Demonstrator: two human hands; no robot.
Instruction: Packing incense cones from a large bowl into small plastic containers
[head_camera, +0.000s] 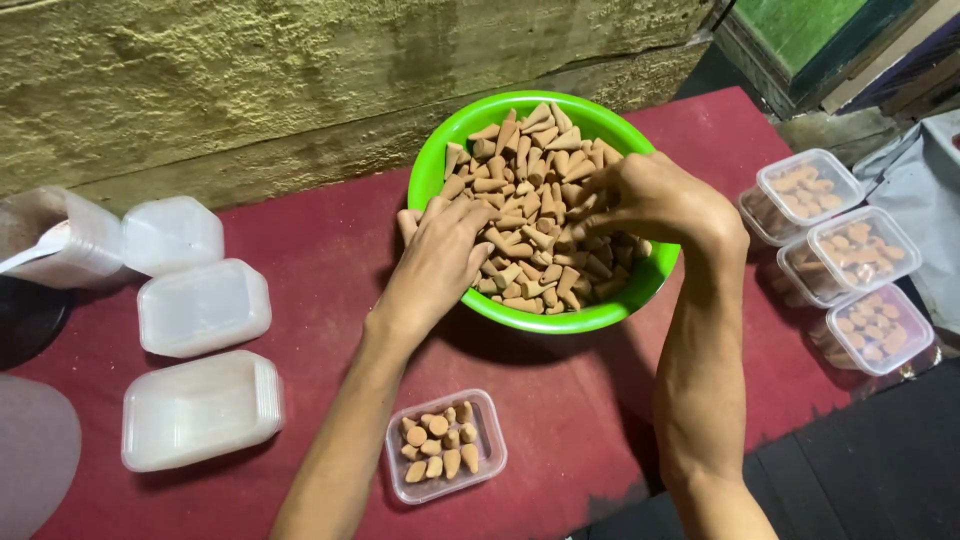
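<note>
A bright green plastic bowl (437, 165) sits on a dark red cloth (320, 250) at the back of the table, hard up against a rough plank wall (250, 80), and it is heaped with small tan incense cones (530, 200). Both hands are in the heap. The left hand (440, 260) comes in over the near rim, palm down, fingers loosely curled into the cones; whether it has any pinched I cannot tell from here. The right hand (650, 200) is bunched, fingertips drawn together over the pile, seemingly gathering a few cones, though the grip itself is hidden.

Just in front of the bowl, between the two forearms, stands a small clear rectangular tub (446, 446) partly filled with cones set upright. Off to the right, three lidded clear tubs (850, 255) of cones lie in a row at the cloth's edge. On the left, stacks of empty translucent tubs (200, 410) are laid out, and beyond them a clear container (60, 240) with a white scoop in it.
</note>
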